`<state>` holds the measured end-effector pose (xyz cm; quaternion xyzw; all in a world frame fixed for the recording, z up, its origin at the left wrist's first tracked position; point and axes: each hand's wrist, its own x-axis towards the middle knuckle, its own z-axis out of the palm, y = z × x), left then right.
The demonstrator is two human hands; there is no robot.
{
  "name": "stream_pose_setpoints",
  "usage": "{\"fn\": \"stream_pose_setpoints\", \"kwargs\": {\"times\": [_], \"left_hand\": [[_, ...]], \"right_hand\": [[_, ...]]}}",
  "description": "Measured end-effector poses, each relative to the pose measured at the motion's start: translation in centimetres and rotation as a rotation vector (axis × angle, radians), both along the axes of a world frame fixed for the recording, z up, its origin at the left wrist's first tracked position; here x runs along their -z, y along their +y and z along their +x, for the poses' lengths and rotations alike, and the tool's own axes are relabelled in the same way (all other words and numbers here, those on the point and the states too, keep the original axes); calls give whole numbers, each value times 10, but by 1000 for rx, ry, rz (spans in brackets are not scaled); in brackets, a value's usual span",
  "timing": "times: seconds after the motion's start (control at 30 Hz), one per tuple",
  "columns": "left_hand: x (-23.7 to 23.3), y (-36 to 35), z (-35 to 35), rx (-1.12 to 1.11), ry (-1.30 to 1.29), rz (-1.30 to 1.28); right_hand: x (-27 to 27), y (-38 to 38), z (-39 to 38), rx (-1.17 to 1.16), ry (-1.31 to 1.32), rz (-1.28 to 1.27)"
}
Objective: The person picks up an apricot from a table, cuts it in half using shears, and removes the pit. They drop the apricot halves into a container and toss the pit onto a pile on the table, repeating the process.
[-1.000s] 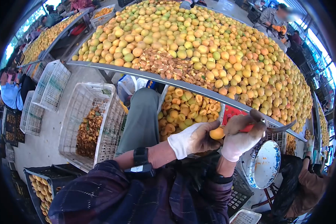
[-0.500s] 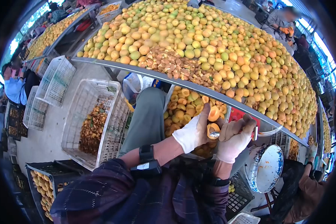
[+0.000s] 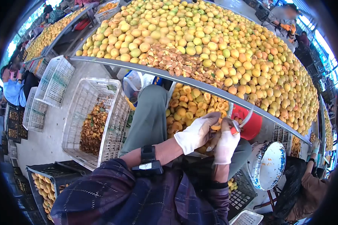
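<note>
A person's gloved left hand (image 3: 198,132) pinches an orange apricot piece (image 3: 216,128) above halved apricots (image 3: 186,108); the right hand (image 3: 227,144), just beside it, wraps a red-handled curved knife (image 3: 235,128). From the hands, whole apricots (image 3: 229,45) heap the worktop (image 3: 150,70) at 12 o'clock; a white crate (image 3: 114,131) of brown pits (image 3: 92,131) stands at 9.

From my remote station I saw a grey metal-rimmed table (image 3: 135,67) bearing heaped round yellow-orange fruit (image 3: 210,45), with flattish brown pits (image 3: 176,62) piled toward its front edge.
</note>
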<state>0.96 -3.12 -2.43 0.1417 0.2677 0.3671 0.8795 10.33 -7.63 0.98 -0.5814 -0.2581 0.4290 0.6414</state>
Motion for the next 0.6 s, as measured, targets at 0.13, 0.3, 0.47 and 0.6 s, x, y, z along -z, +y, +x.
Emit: {"fn": "stream_pose_setpoints", "kwargs": {"times": [0.13,0.3,0.47,0.6], "left_hand": [[-21,-7,-11,138,76,12],[-34,-10,-9,60,20,-66],[-37,-24,4,45,-63,-115],[-38,-26,9,-25,-4,-165]], "right_hand": [[-6,10,11,33,-173,94],[-43,9,19,230,148,449],[-60,13,-3,430,-114,438],[-52,20,-15,532,-228,432]]}}
